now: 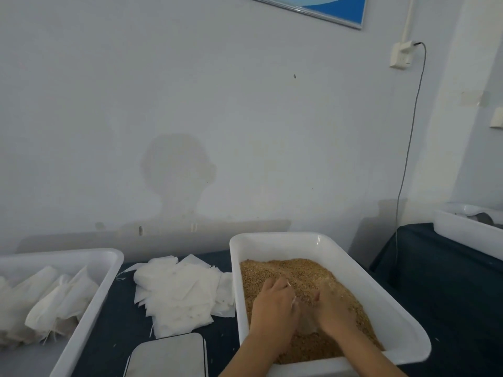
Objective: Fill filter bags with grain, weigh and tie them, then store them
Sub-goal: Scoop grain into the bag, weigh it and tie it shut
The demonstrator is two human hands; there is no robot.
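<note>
A person's two hands work inside a white plastic tub (313, 240) heaped with golden-brown grain (304, 270). The tub sits on a dark blue table (446, 289), right of centre. The left hand (273, 303) curls its fingers around the edge of a thin, see-through white filter bag (306, 308), which lies between the two hands on top of the grain. The right hand (336, 311) rests on the grain beside the bag; whether it grips the bag or simply presses the grain cannot be told. Left of the tub lies a loose pile of empty white bags (177, 292). Further left, another white tub (103, 270) holds filled bags (54, 303). A flat grey scale (167, 355) sits at the bottom edge, just below the pile.
</note>
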